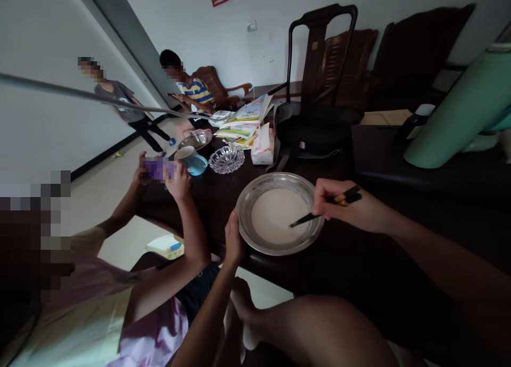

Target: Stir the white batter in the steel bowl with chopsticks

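Table (215,196): dark, extending across the scene, laden mostly along the far side.

Neighbour (96,292): 1 person at the near left, pale clothing, arms well apart from the bowl.

Bag (315,132): black, slumped on the table, beyond the bowl and slightly right.

Metal bowl (275,182): 1, round, wide-rimmed, on the table close to the near edge, between the 2 hands.

Pale liquid (275,207): milky, smooth, inside the bowl.

Right hand (351,215): at the bowl's right rim, fingers together, clamped on the chopsticks.

Left hand (235,236): against the bowl's left side, touching; lower fingers hidden, so gripping or merely steadying not tellable.

Glass dish (226,160): clear, patterned, far left of the bowl.

Mug (195,162): light blue, left of the dish, just beside.

Chopsticks (305,219): black, gold-marked; slanting down leftward and slightly nearward from the right hand, the nearer of the 2; lower ends at the liquid, right of centre, depth unclear.
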Motion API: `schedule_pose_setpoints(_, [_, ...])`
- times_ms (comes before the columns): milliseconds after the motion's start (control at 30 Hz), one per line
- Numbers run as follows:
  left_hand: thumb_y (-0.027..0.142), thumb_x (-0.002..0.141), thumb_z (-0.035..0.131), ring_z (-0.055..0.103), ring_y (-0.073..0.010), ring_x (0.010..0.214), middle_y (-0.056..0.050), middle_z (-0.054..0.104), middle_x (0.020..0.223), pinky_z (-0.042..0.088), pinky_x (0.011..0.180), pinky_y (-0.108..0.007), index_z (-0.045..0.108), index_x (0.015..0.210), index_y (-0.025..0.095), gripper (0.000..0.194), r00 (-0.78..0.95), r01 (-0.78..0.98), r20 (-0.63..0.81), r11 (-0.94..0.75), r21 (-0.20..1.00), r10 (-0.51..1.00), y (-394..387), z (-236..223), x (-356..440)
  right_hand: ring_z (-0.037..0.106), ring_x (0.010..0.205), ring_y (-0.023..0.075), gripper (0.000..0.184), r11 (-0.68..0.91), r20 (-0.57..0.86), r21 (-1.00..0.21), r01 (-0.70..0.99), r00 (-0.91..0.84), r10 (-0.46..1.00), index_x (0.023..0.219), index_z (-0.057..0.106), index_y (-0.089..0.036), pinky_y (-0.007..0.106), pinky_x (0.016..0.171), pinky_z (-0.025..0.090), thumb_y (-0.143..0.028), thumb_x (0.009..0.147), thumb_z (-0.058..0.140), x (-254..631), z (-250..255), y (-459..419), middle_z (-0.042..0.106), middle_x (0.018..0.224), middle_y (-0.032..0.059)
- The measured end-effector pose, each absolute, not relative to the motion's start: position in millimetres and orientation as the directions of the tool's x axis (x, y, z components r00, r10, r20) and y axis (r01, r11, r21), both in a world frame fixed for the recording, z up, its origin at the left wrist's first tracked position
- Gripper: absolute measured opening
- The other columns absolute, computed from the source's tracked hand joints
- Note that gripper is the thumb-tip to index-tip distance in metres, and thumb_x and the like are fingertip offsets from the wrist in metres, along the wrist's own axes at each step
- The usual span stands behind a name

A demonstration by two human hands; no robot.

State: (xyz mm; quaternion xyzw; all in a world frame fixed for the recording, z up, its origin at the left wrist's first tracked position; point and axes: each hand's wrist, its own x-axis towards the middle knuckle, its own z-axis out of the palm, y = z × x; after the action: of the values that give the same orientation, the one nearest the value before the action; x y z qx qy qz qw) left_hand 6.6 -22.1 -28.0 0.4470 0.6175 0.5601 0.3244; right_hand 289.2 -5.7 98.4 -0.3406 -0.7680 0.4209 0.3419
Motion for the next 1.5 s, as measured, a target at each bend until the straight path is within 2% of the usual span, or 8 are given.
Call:
schedule_pose_setpoints(333, [0.052, 0.093, 0.046, 0.055, -0.0281, 0.129, -0.011, 0.068, 0.129, 0.036, 0.114, -0.041, 0.070, 0.120, 0.015, 0.051, -0.375, 0.183, 0.121, -0.054, 0.982, 0.919, -23, -26, 6, 0.046, 0.050, 0.0092, 0.034, 0.426, 0.280, -0.859, 0.283, -0.438, 0.854, 0.077, 0.056, -0.020, 0.024, 0.052, 0.035, -0.048, 0.095, 0.055, 286, 88, 5, 0.053, 0.054, -0.0049])
schedule_pose_setpoints(467, [0.050, 0.093, 0.048, 0.056, -0.0281, 0.128, -0.010, 0.068, 0.129, 0.036, 0.114, -0.041, 0.070, 0.119, 0.017, 0.048, -0.360, 0.181, 0.135, -0.073, 0.981, 0.923, -23, -27, 6, 0.041, 0.046, 0.0081, 0.039, 0.397, 0.284, -0.907, 0.142, -0.488, 0.825, 0.074, 0.053, -0.020, 0.024, 0.049, 0.031, -0.052, 0.095, 0.052, 282, 89, 6, 0.045, 0.050, -0.0071])
schedule_pose_setpoints(733, [0.054, 0.095, 0.040, 0.056, -0.0262, 0.128, -0.011, 0.067, 0.130, 0.036, 0.113, -0.038, 0.069, 0.119, 0.013, 0.056, -0.348, 0.184, 0.126, -0.064, 0.981, 0.929, -22, -27, 7, 0.046, 0.054, 0.0112, 0.045, 0.419, 0.336, -0.881, 0.217, -0.335, 0.880, 0.067, 0.057, -0.019, 0.027, 0.057, 0.036, -0.056, 0.093, 0.054, 287, 75, 16, 0.050, 0.055, -0.0027])
schedule_pose_setpoints(933, [0.058, 0.094, 0.042, 0.057, -0.0257, 0.126, -0.009, 0.068, 0.128, 0.038, 0.112, -0.038, 0.068, 0.119, 0.016, 0.055, -0.326, 0.165, 0.140, -0.090, 0.982, 0.935, -20, -36, 3, 0.035, 0.041, 0.0105, 0.051, 0.278, 0.284, -0.959, -0.058, -0.215, 0.934, 0.074, 0.059, -0.022, 0.026, 0.044, 0.022, -0.070, 0.089, 0.049, 308, 53, 0, 0.045, 0.048, -0.0039])
schedule_pose_setpoints(1033, [0.057, 0.094, 0.042, 0.057, -0.0261, 0.126, -0.010, 0.068, 0.127, 0.037, 0.113, -0.040, 0.068, 0.119, 0.016, 0.055, -0.329, 0.167, 0.135, -0.084, 0.982, 0.935, -20, -39, 2, 0.044, 0.047, 0.0131, 0.052, 0.226, 0.253, -0.964, -0.140, -0.232, 0.939, 0.076, 0.059, -0.022, 0.027, 0.046, 0.031, -0.071, 0.089, 0.047, 306, 38, -5, 0.056, 0.053, -0.0005])
schedule_pose_setpoints(1200, [0.054, 0.094, 0.042, 0.057, -0.0264, 0.126, -0.009, 0.069, 0.127, 0.038, 0.112, -0.040, 0.070, 0.117, 0.017, 0.052, -0.353, 0.199, 0.151, -0.083, 0.976, 0.923, -21, -35, 4, 0.057, 0.063, 0.0151, 0.047, 0.292, 0.282, -0.954, 0.069, -0.132, 0.950, 0.071, 0.063, -0.022, 0.028, 0.055, 0.042, -0.062, 0.092, 0.051, 309, 28, 0, 0.074, 0.086, 0.0058])
schedule_pose_setpoints(1367, [0.055, 0.094, 0.041, 0.060, -0.0258, 0.121, -0.009, 0.070, 0.124, 0.041, 0.110, -0.039, 0.069, 0.119, 0.016, 0.054, -0.324, 0.188, 0.153, -0.095, 0.978, 0.934, -22, -32, 5, 0.064, 0.070, 0.0191, 0.051, 0.355, 0.350, -0.929, 0.108, -0.062, 0.935, 0.062, 0.064, -0.023, 0.034, 0.071, 0.050, -0.061, 0.093, 0.050, 321, 30, 6, 0.071, 0.069, 0.0039])
schedule_pose_setpoints(1500, [0.056, 0.094, 0.042, 0.058, -0.0263, 0.124, -0.010, 0.069, 0.128, 0.039, 0.111, -0.040, 0.069, 0.120, 0.016, 0.055, -0.331, 0.187, 0.159, -0.101, 0.977, 0.930, -22, -32, 5, 0.067, 0.076, 0.0216, 0.047, 0.343, 0.308, -0.926, 0.158, -0.206, 0.929, 0.067, 0.066, -0.024, 0.036, 0.076, 0.052, -0.061, 0.091, 0.053, 316, 25, 6, 0.074, 0.075, 0.0042])
